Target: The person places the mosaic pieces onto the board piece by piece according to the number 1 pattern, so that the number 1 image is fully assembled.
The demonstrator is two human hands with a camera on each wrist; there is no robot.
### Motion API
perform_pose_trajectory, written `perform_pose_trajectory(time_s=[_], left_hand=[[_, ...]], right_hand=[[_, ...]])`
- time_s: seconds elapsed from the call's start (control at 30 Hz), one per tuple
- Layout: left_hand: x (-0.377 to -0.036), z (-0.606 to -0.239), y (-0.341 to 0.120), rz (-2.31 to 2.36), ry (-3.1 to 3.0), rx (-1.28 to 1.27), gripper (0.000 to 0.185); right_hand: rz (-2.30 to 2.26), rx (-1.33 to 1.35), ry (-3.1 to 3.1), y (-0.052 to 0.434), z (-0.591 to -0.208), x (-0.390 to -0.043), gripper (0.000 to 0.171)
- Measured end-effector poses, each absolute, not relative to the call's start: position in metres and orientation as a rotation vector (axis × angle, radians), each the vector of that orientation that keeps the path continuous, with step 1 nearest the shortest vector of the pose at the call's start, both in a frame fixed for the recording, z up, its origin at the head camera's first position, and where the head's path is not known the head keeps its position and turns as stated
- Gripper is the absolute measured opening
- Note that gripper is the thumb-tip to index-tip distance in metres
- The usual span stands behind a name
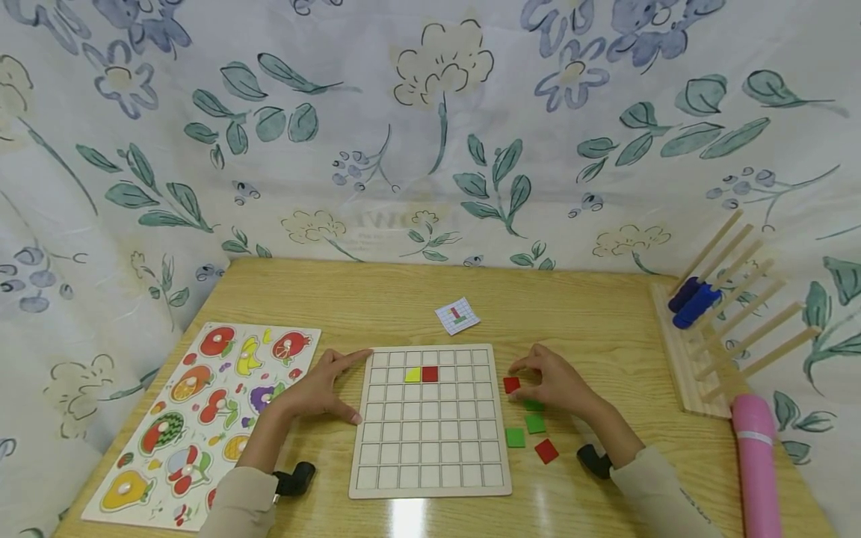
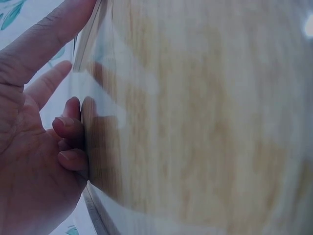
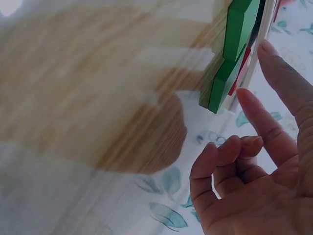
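Observation:
A white gridded board (image 1: 397, 432) lies on the table, with a yellow quarter-round tile (image 1: 413, 375) and a red square tile (image 1: 430, 374) side by side in its second row. My left hand (image 1: 316, 390) touches the board's left edge with index finger and thumb spread wide; its other fingers (image 2: 68, 128) bend loosely. Just off the board's right edge, my right hand (image 1: 554, 381) pinches another red square tile (image 1: 511, 385) between thumb and index finger. Near that hand lie green square tiles (image 1: 515, 438) and a loose red tile (image 1: 547, 450).
Behind the board lies a small pattern card (image 1: 457, 316). A fruit puzzle board (image 1: 161, 471) is at left. On the right stand a wooden peg rack (image 1: 693, 373) with blue pieces and a pink roll (image 1: 755, 471). A floral curtain (image 1: 377, 149) hangs along the back.

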State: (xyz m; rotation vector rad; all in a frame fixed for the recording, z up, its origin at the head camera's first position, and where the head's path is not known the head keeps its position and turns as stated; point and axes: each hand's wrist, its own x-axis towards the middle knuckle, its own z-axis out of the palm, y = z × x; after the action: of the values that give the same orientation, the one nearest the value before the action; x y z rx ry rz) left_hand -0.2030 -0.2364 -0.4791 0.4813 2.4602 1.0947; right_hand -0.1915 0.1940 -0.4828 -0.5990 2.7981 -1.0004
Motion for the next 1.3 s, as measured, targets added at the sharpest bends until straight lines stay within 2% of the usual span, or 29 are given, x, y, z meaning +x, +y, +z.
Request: perform_pose_trajectory(time_s=[0.23,0.6,1.3], left_hand=[[-0.2033,-0.4779,-0.2368,1.075,2.472,0.494,0.109],[-0.2054,-0.4797,-0.2368,1.075,2.477,0.504,0.110],[-0.2042,-0.4831,-0.2380,1.052,2.489,0.508,0.110]], right_hand=[[-0.997,-0.599,2.793,0.1947,-0.4849,-0.1913,0.032],[-0.942,-0.643,2.846,0.1947,-0.4891,-0.1915,0.019],[-0.943,-0.676,2.913,0.1866,-0.4817,-0.1872,0.019]])
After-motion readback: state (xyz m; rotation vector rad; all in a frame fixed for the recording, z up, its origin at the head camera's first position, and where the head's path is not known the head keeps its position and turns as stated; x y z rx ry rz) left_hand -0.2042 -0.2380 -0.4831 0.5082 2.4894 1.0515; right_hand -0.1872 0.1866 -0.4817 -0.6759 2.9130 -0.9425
